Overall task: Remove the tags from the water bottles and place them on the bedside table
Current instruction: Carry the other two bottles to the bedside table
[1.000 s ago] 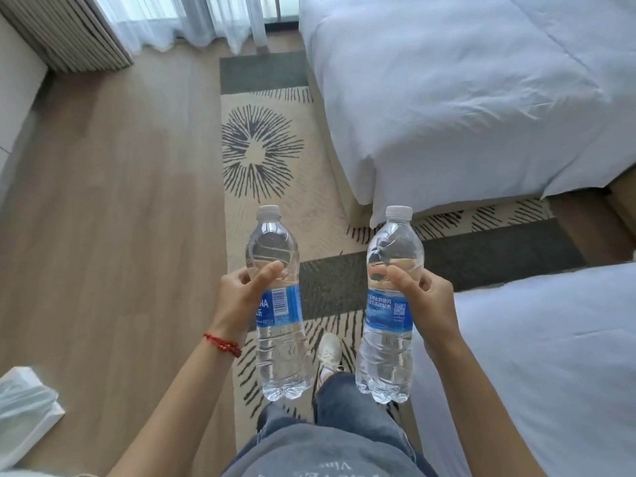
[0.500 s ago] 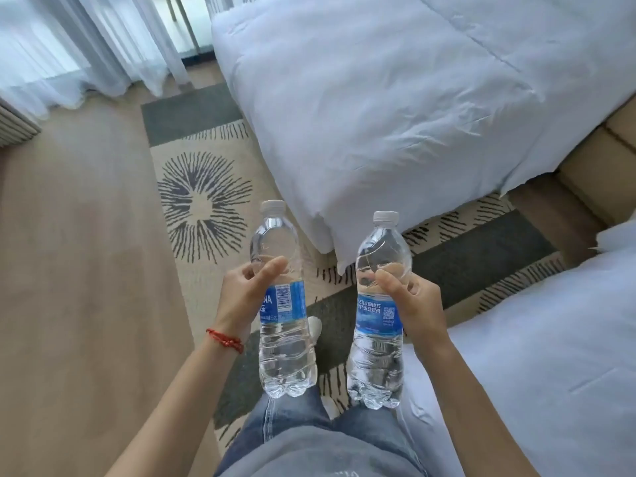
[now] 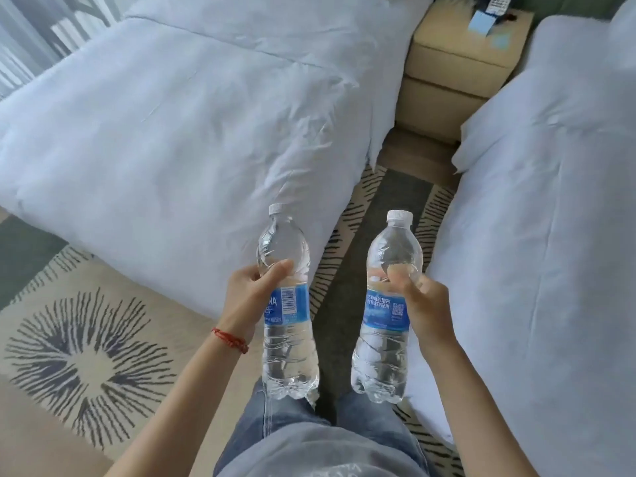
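I hold two clear water bottles upright in front of me, each with a white cap and a blue label. My left hand (image 3: 248, 297) grips the left bottle (image 3: 288, 356) around its middle, partly covering its label (image 3: 287, 304). My right hand (image 3: 421, 306) grips the right bottle (image 3: 382, 359) the same way, beside its label (image 3: 385, 309). The beige bedside table (image 3: 457, 60) stands far ahead at the upper right, between the two beds.
A white bed (image 3: 179, 125) fills the left and centre, another white bed (image 3: 550, 218) the right. A patterned rug (image 3: 86, 356) runs down the aisle between them. Blue paper and a dark item lie on the bedside table top (image 3: 488, 25). My jeans-clad legs are below.
My view has swung to the right: the window and wood floor have left the frame and the bedside table has come into view. Both bottles stay gripped the same way.
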Available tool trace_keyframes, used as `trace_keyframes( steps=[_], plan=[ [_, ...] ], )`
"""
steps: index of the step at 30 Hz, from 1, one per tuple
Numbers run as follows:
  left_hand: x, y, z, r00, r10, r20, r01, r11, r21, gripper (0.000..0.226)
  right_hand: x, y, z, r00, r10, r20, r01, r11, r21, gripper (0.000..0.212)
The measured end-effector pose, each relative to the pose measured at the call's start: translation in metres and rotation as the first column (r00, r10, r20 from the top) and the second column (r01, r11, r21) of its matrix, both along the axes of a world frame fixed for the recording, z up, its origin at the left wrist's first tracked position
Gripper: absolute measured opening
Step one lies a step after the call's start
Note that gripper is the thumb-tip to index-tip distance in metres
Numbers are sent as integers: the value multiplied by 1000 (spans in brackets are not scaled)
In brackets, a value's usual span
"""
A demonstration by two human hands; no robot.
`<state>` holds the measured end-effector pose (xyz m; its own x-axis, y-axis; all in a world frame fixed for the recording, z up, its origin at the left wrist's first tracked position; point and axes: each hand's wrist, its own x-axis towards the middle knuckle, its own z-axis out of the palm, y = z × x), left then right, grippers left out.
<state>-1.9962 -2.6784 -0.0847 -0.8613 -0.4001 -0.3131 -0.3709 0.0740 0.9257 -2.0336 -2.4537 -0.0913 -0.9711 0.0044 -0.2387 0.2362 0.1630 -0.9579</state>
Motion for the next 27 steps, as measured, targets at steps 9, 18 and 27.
trace_keyframes(
  steps=[9, 18, 27],
  plan=[
    [-124, 33, -12, 956, -293, 0, 293, 956, 9, 26, -61, 39, 3, 947, -321, 36, 314, 942, 120, 26],
    [-273, 94, -25, 929, -371, -12, 371, 928, 28, 26, -192, 96, -12, 912, -407, 54, 394, 905, 157, 32],
    [-424, 143, -5, 910, -404, -92, 411, 908, 80, 46, -351, 144, 3, 929, -369, 37, 361, 922, 140, 35]
  ],
)
